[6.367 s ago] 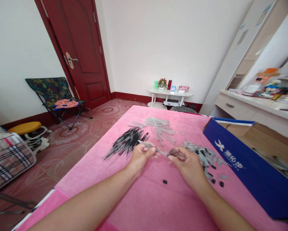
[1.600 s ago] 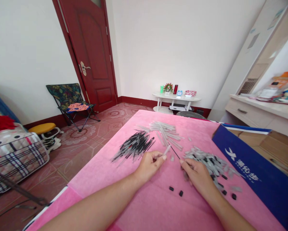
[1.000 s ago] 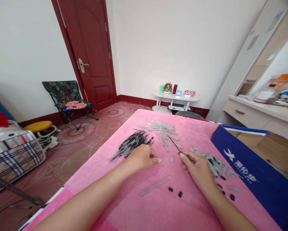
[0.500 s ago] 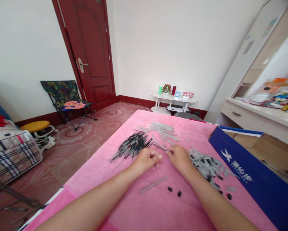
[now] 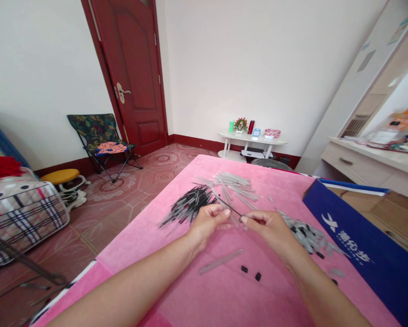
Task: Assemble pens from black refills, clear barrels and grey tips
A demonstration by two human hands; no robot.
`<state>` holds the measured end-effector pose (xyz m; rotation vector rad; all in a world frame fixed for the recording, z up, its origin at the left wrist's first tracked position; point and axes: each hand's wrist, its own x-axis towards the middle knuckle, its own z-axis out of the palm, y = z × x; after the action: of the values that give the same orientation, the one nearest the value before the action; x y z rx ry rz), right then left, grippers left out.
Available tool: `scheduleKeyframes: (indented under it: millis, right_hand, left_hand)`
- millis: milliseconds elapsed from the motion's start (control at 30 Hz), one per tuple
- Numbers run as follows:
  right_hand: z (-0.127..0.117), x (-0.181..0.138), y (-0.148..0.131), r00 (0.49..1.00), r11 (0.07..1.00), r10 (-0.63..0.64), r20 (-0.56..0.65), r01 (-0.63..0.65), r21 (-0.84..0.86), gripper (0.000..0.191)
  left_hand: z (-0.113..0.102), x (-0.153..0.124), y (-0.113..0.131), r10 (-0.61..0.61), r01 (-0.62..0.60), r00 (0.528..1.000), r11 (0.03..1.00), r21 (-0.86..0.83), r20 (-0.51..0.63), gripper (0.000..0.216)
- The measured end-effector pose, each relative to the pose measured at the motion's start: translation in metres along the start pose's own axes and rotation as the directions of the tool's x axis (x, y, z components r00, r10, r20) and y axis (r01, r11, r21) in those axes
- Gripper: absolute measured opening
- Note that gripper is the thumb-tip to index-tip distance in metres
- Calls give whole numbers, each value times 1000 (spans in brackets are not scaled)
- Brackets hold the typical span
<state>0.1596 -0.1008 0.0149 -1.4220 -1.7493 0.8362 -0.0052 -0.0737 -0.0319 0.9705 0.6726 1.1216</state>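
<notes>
My right hand point(image 5: 270, 228) pinches a thin black refill rod point(image 5: 227, 205) that slants up and to the left, across the fingertips of my left hand point(image 5: 207, 221). My left hand's fingers are curled beside the rod; whether they hold anything is hidden. Just beyond my left hand lies a pile of black refills point(image 5: 189, 205). A single clear tube point(image 5: 221, 261) lies on the pink table cover point(image 5: 204, 295) below my hands, with two small black caps point(image 5: 251, 272) beside it.
Clear tubes are heaped point(image 5: 236, 184) at the far middle of the table. A heap of grey pieces with black caps point(image 5: 308, 234) lies right of my right hand. An open blue cardboard box point(image 5: 347, 234) stands along the right edge. A folding chair point(image 5: 98, 138) stands by the red door.
My left hand let the clear tube drop onto the table. My right hand carried the black rod left until both hands met near the black pile, and they are now lifted slightly.
</notes>
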Motion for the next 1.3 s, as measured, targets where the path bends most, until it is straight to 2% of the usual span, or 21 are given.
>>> scheduleKeyframes:
  millis: [67, 133, 233, 333, 633, 767, 867, 1000, 1100, 1200, 1267, 1300]
  right_hand:
    - [-6, 1, 0, 997, 1000, 4, -72, -2, 26, 27]
    - [-16, 1, 2, 995, 999, 32, -92, -29, 37, 29]
    - [-29, -2, 2, 997, 996, 76, 0, -76, 38, 30]
    - [-35, -4, 2, 992, 994, 96, 80, -99, 44, 30]
    - [-31, -2, 2, 990, 995, 94, 107, -95, 10, 29]
    - [-32, -2, 6, 990, 996, 81, 117, -78, -35, 29]
    - [-35, -2, 9, 991, 994, 68, 115, -57, -89, 29]
    - [-31, -5, 1, 997, 986, -1, 74, 14, -169, 25]
    - [-26, -5, -7, 999, 991, -40, -20, 37, -129, 27]
    - [-26, -3, -9, 988, 990, -72, -139, 54, -129, 39]
    - [-27, -3, -7, 991, 973, -95, -95, 72, -221, 29]
    - [-27, -5, -6, 995, 957, -92, -24, 82, -279, 23]
  left_hand:
    - [-5, 5, 1, 43, -48, 997, 995, -90, -63, 28]
    - [-9, 10, 4, 90, -117, 986, 972, -202, -138, 23]
    - [-15, 17, 9, 153, -219, 964, 921, -323, -217, 18]
    - [-19, 20, 15, 183, -266, 952, 891, -367, -244, 14]
    - [-16, 17, 18, 160, -245, 958, 889, -388, -237, 11]
    - [-18, 17, 17, 179, -244, 961, 909, -339, -211, 15]
    - [-17, 13, 16, 143, -183, 974, 953, -242, -174, 22]
    - [-3, 2, 12, 37, -47, 997, 985, -169, -62, 24]
    - [7, -3, 10, -6, 3, 1000, 963, -268, -8, 19]
    - [6, 1, 14, 37, -65, 997, 898, -436, -74, 9]
    - [0, 6, 17, 41, -114, 988, 843, -526, -150, 3]
    - [-3, 9, 18, 32, -128, 983, 821, -556, -179, 2]
